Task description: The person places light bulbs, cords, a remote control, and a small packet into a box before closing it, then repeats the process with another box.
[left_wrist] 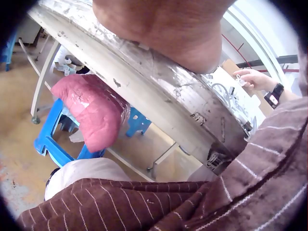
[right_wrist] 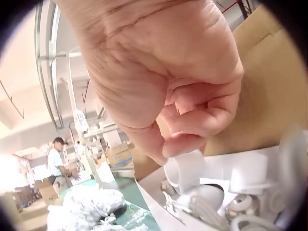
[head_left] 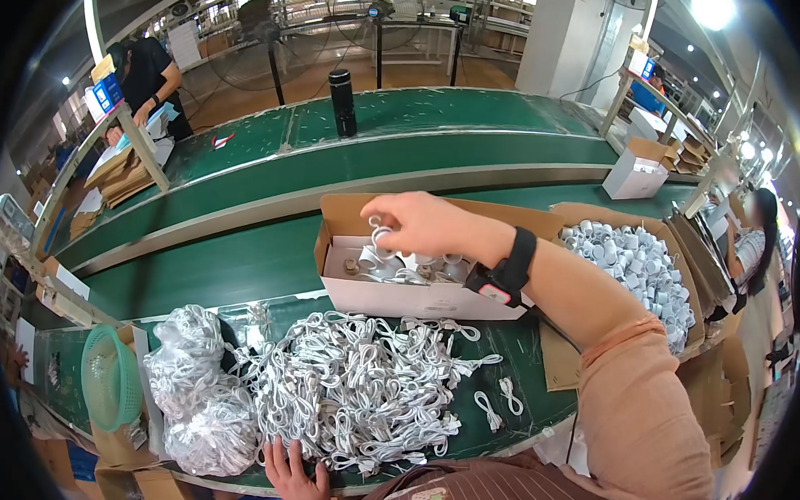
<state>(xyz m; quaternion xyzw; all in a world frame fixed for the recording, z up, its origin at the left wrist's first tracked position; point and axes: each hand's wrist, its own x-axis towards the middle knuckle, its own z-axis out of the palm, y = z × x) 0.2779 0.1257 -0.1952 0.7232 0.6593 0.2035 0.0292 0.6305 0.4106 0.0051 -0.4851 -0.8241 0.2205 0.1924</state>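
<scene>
My right hand (head_left: 414, 224) is over the open white carton (head_left: 416, 300), thumb and fingers pinching a small white plastic sleeve (right_wrist: 185, 169). Below it in the carton lie white lamp parts with metal screw bases (right_wrist: 242, 204) and white cords (right_wrist: 207, 209). At the front edge of the table, my left hand (head_left: 299, 487) rests with its fingers spread against a heap of coiled white USB cables (head_left: 351, 389). The left wrist view catches only the heel of that left hand (left_wrist: 163, 33) on the plastic-covered table edge; its fingers are hidden there.
Right of the carton, a cardboard box (head_left: 550, 357) holds many small white cups (head_left: 633, 271). Bagged white cables (head_left: 201, 393) and a green basket (head_left: 114, 377) stand at left. Two loose cables (head_left: 489, 412) lie near the heap. A black bottle (head_left: 342, 102) stands on the far ledge.
</scene>
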